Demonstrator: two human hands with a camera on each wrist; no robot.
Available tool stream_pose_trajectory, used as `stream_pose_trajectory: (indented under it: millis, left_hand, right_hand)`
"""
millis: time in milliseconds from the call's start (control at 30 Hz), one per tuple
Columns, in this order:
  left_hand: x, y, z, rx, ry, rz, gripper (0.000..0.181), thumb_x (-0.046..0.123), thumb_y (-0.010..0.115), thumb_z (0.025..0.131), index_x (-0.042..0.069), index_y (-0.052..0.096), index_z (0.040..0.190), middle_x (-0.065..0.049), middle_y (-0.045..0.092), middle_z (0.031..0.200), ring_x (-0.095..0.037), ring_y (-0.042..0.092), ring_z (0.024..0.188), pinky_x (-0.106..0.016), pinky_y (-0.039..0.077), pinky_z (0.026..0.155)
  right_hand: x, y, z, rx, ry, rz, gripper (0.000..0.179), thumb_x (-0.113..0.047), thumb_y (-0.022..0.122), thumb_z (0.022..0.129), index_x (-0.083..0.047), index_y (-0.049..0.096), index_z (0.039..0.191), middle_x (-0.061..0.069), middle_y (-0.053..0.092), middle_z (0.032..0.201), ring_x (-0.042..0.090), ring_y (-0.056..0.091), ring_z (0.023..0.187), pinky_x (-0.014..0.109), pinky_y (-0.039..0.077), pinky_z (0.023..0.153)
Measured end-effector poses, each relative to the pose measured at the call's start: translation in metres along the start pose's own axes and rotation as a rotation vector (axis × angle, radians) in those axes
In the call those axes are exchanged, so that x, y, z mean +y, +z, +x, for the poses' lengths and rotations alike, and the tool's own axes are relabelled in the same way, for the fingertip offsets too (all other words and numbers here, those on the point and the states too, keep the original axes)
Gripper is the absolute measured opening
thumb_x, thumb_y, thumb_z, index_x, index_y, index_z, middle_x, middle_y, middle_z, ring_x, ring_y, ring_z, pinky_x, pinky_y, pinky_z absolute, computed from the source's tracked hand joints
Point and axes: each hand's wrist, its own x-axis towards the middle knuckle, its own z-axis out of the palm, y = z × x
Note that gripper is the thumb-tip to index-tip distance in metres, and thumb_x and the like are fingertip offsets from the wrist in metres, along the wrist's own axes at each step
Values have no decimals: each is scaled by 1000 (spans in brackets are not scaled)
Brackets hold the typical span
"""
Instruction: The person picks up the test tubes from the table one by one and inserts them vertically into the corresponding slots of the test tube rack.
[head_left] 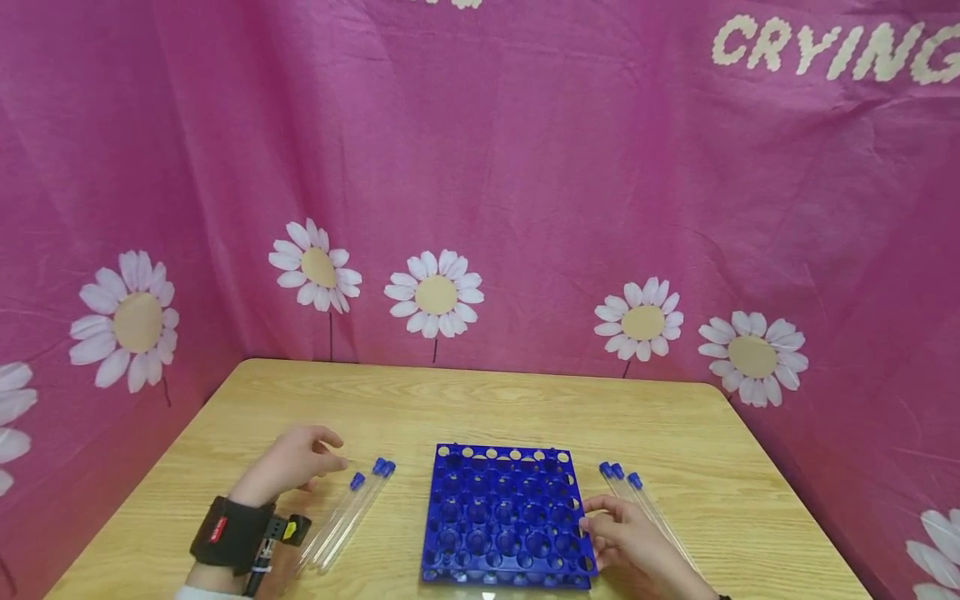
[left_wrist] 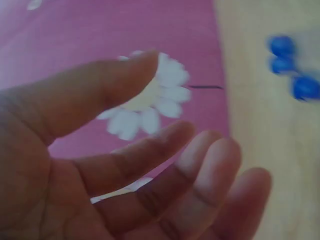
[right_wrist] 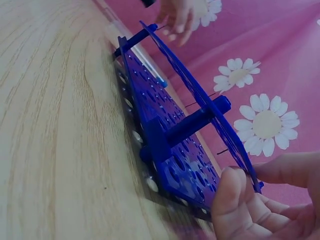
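A blue test tube rack (head_left: 507, 521), with two perforated plates joined by posts, stands on the table. My right hand (head_left: 626, 533) pinches the edge of its upper plate (right_wrist: 215, 117) on the right side, thumb above and fingers beneath. Over the table on the left, my left hand (head_left: 300, 462) holds nothing; its fingers are loosely bent with the thumb apart. Three clear test tubes (head_left: 347, 521) with blue caps lie beside that hand, and their caps (left_wrist: 282, 47) look blurred in the left wrist view. More capped test tubes (head_left: 651, 504) lie right of the rack, partly behind my right hand.
The wooden table (head_left: 480, 400) has rounded far corners. A pink curtain (head_left: 525, 183) with printed daisies surrounds its back and sides. A black band (head_left: 234, 533) with a small device is strapped round the left wrist.
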Motion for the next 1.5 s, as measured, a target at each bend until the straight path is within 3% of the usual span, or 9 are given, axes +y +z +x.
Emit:
stream_pose_trajectory:
  millis: [133, 300, 400, 567, 1100, 1333, 1500]
  left_hand:
    - [-12, 12, 7, -14, -28, 76, 41, 17, 75, 81, -6, 61, 112, -10, 62, 91, -15, 49, 59, -26, 42, 49]
    - [-15, 24, 8, -72, -118, 72, 39, 14, 76, 79, -4, 59, 109, -1, 50, 66, -8, 31, 43, -20, 26, 39]
    - [-12, 29, 6, -89, -147, 112, 28, 13, 76, 79, -1, 59, 97, 0, 45, 59, -10, 35, 43, -20, 29, 38]
    - [-10, 35, 6, -65, -137, 179, 21, 13, 78, 77, 4, 58, 76, -3, 53, 62, -12, 47, 48, -22, 37, 42]
    - [-14, 40, 12, -104, -211, 149, 21, 10, 76, 80, 4, 56, 81, -5, 53, 66, -15, 49, 53, -23, 40, 44]
    - [-13, 41, 12, -96, -197, 144, 22, 8, 75, 80, 5, 53, 81, -5, 52, 67, -14, 47, 50, -21, 38, 42]
    - [-11, 41, 12, -92, -186, 153, 22, 7, 74, 80, 5, 52, 82, -6, 51, 70, -15, 47, 52, -22, 38, 43]
  right_hand:
    - [2, 1, 1, 9, -6, -3, 33, -1, 50, 88, 12, 45, 119, -8, 59, 74, 3, 53, 59, 23, 54, 56]
    - [2, 2, 2, 11, 3, 3, 32, -5, 53, 92, 13, 46, 117, -8, 58, 71, 4, 55, 59, 22, 53, 55]
    - [3, 1, 2, 21, 12, 7, 31, -7, 54, 93, 12, 46, 117, -8, 58, 69, 5, 55, 59, 23, 53, 54]
    - [3, 1, 3, 44, 17, -6, 32, -8, 55, 94, 11, 47, 118, -6, 54, 69, 6, 54, 58, 24, 52, 54]
    - [3, 4, 1, 26, 7, 0, 32, -7, 54, 92, 11, 47, 117, -8, 56, 70, 5, 55, 60, 24, 53, 55]
    - [4, 5, 0, 37, 10, 3, 32, -2, 52, 88, 11, 47, 117, -6, 61, 76, 6, 58, 61, 23, 53, 55]
    - [2, 5, -1, 36, 12, 13, 33, -6, 53, 92, 12, 46, 118, -8, 56, 71, 6, 56, 61, 24, 53, 55]
